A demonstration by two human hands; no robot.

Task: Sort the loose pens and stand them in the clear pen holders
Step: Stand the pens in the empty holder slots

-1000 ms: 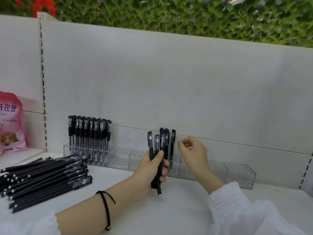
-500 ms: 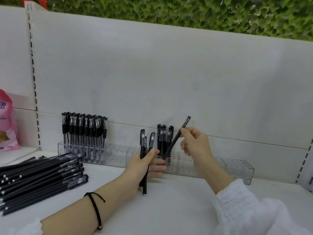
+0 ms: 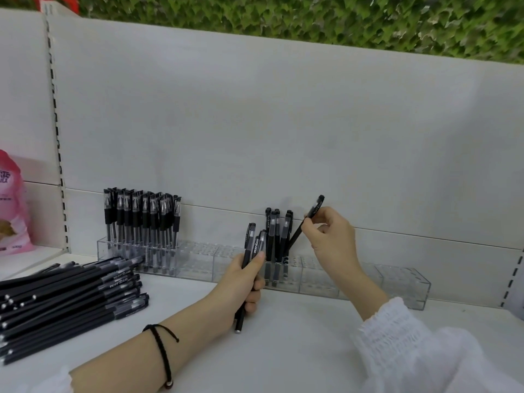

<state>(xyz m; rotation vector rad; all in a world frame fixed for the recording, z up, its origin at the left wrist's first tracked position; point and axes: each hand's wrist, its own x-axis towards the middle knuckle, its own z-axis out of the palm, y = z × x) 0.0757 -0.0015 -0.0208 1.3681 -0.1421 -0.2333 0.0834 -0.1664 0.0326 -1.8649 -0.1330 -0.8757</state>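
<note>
Head view: my left hand [image 3: 243,282] has its grip curled round a bundle of pens [image 3: 253,242], upright before the clear pen holders [image 3: 397,282]. My right hand [image 3: 331,239] pinches one tilted pen [image 3: 295,236] above them. Loose pens [image 3: 71,296] lie left.

Single head-worn view, looking forward and a little down across the white shelf [image 3: 297,350].

We're in close, at arm's reach. Both forearms come up from the bottom edge, with the left hand [image 3: 249,279] near centre and the right hand [image 3: 331,239] just right of it. The clear pen holders [image 3: 402,282] stand straight ahead against the back panel [image 3: 283,123]. It's a wide lens: the loose pens [image 3: 65,296] lie at lower left, a pink bag [image 3: 11,208] is cut off by the left edge, and a leafy wall [image 3: 312,21] runs along the top.
</note>
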